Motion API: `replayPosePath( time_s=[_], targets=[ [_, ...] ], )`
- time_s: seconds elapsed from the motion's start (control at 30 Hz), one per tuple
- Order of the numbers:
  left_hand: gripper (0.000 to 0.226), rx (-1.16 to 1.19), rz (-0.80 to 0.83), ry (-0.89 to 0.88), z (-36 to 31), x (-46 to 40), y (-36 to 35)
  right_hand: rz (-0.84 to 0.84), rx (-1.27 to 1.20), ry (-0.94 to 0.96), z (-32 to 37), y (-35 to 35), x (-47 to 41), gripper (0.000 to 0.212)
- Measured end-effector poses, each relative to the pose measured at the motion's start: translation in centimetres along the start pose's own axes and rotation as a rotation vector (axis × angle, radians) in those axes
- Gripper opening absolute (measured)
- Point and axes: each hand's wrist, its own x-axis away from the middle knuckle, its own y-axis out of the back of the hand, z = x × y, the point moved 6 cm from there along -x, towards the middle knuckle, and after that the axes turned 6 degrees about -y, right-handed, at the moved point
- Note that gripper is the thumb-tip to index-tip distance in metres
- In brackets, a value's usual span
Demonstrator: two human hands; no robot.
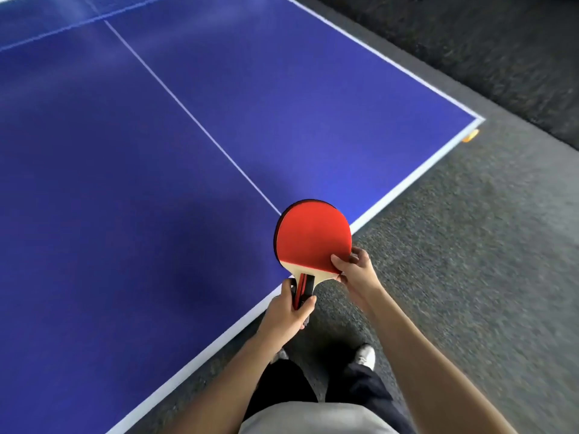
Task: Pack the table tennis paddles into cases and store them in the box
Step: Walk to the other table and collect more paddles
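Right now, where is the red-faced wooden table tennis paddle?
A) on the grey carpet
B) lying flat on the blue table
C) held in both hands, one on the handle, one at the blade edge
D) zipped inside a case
C: the left hand grips the handle and the right hand pinches the blade edge of the red-faced wooden table tennis paddle.

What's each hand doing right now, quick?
Left hand: closed round the paddle handles.
Right hand: pinching the lower right edge of the red paddle blade.
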Motion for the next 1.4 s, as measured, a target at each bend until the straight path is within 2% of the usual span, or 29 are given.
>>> replayPosePath(
  time_s=[0.33,0.5,0.73,0.97,1.13,1.3,1.4],
  targets=[
    [0.024,-0.103,0.161,-0.063,-7.4,-4.1,-13.2,-0.134,-0.143,0.044,4.8,15.8,0.3,0.038],
    [0.023,-0.12,0.206,-0.098,-11.5,-6.3,-20.7,-0.165,-0.192,0.067,7.9,24.1,0.2,0.041],
    [0.037,-0.224,0.298,-0.117,-16.1,-9.3,-29.9,-0.238,-0.285,0.106,11.2,34.6,0.6,0.04],
    [0.059,-0.386,0.379,-0.152,-19.3,-13.6,-35.6,-0.301,-0.389,0.136,13.9,41.1,-0.7,0.037],
    [0.063,-0.391,0.435,-0.161,-21.7,-18.6,-39.3,-0.334,-0.4,0.13,17.6,44.8,-4.0,0.039],
    [0.058,-0.361,0.401,-0.171,-25.0,-26.4,-42.6,-0.346,-0.375,0.145,24.0,48.0,-9.9,0.037],
    [0.046,-0.33,0.382,-0.168,-27.2,-31.5,-44.2,-0.348,-0.35,0.131,28.6,49.3,-13.7,0.038]
  ],
)
